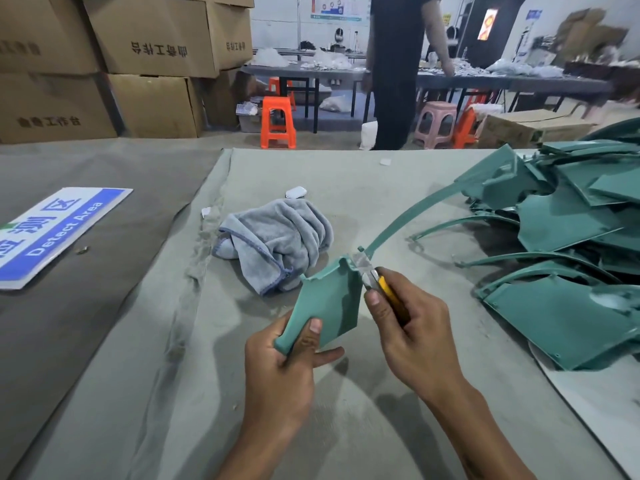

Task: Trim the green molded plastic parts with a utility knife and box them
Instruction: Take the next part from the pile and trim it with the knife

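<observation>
My left hand (287,362) grips the lower corner of a green molded plastic part (329,303), thumb on its face, holding it tilted above the table. A long thin green curved strip (408,216) rises from the part's top right corner toward the pile. My right hand (412,327) holds a yellow utility knife (384,285), and its blade (362,263) touches the part's top right corner where the strip joins. A pile of several more green parts (568,237) lies at the right on the table.
A crumpled grey towel (277,237) lies just beyond the held part. A blue and white "Detect Area" sign (55,233) lies at the left. Stacked cardboard boxes (138,64) stand at the back left. A person (394,71) stands by far tables with orange stools (277,123).
</observation>
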Available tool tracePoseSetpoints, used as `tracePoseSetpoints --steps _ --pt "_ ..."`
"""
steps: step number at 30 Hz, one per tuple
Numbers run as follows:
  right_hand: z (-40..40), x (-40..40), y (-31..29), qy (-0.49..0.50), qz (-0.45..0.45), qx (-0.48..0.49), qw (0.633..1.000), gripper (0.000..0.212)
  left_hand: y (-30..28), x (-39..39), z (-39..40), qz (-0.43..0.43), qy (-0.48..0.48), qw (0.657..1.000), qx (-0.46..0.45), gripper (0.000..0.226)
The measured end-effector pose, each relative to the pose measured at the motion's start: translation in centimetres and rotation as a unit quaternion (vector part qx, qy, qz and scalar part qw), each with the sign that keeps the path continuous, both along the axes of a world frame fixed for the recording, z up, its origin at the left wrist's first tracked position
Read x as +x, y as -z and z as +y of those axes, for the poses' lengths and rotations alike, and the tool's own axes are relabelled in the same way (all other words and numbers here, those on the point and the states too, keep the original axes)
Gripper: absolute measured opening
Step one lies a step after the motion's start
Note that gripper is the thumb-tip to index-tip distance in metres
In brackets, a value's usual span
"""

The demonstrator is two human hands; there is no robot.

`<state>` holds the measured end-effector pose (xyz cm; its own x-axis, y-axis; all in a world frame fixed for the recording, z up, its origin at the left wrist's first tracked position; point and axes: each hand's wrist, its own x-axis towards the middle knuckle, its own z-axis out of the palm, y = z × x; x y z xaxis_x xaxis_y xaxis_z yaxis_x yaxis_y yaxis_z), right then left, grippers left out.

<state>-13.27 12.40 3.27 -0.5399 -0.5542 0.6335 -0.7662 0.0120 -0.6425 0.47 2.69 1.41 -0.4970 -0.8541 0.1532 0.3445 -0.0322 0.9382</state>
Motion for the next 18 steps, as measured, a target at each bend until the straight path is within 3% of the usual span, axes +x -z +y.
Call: tracePoseSetpoints --steps 5,9,13,18 --pt "0.22 -0.64 0.48 0.125 0.083 0.000 0.989 0.025 0.29 -0.12 -0.38 -0.019 -0.011 1.000 0.009 0.018" --pt "0.24 -0.55 0.70 0.082 0.106 0.015 0.991 0.026 0.30 0.09 -0.37 -0.012 -0.011 1.000 0.005 0.023" --pt "0.30 -0.63 0.43 0.140 0.118 0.007 0.983 0.030 0.12 0.19 -0.13 -0.015 -0.004 1.000 -0.002 0.014" --pt "0.45 -1.03 0.51 0.123 0.133 -0.024 0.983 0.033 0.13 0.37 -0.05 -0.021 0.004 1.000 -0.010 0.015"
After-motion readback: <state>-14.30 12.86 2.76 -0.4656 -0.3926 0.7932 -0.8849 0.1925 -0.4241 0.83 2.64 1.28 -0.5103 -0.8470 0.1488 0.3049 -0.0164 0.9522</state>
